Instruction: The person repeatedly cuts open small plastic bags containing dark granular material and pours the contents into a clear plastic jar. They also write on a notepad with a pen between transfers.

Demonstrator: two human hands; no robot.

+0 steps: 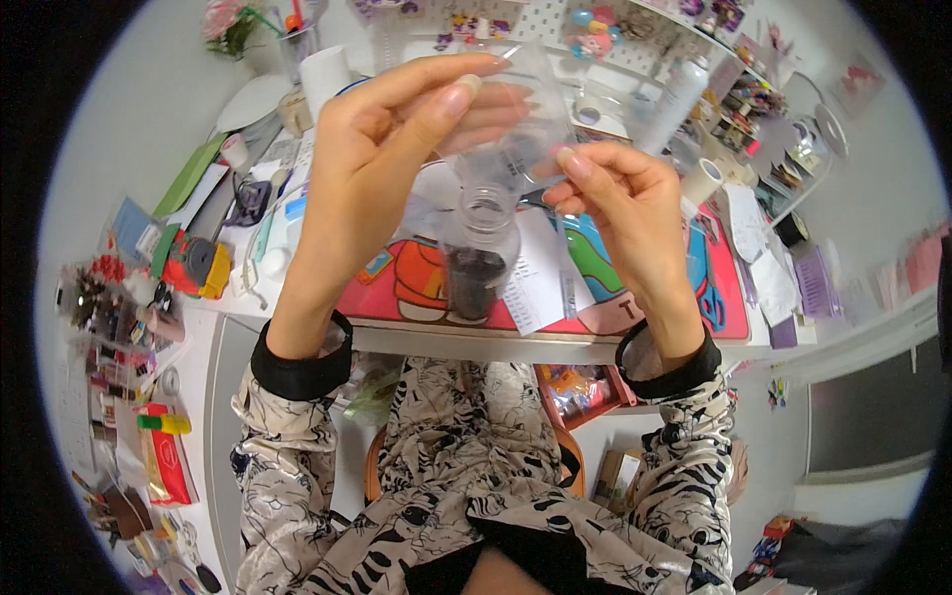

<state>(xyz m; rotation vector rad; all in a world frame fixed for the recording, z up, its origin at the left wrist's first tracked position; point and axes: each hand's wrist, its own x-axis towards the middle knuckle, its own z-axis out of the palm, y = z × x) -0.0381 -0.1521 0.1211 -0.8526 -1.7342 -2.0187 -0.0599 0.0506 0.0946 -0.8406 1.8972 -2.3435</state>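
A clear plastic bag (547, 97) is stretched between both hands above the desk, with small dark print on it. My left hand (390, 126) holds its left side, thumb in front and the fingers showing through the film. The lower right corner is pinched between the thumb and fingers of my right hand (625, 193). Below the bag stands a clear bottle (480, 256), its threaded mouth uncovered and dark contents in its lower part. The bag's lower end overlaps the bottle mouth in view; whether they touch, I cannot tell.
A colourful desk mat (357, 297) lies under the bottle. Beside it are a written paper sheet (537, 282) and blue scissors (712, 301). A spray can (675, 104) and a tape roll (703, 181) stand at the right. A toy vehicle (195, 260) sits left.
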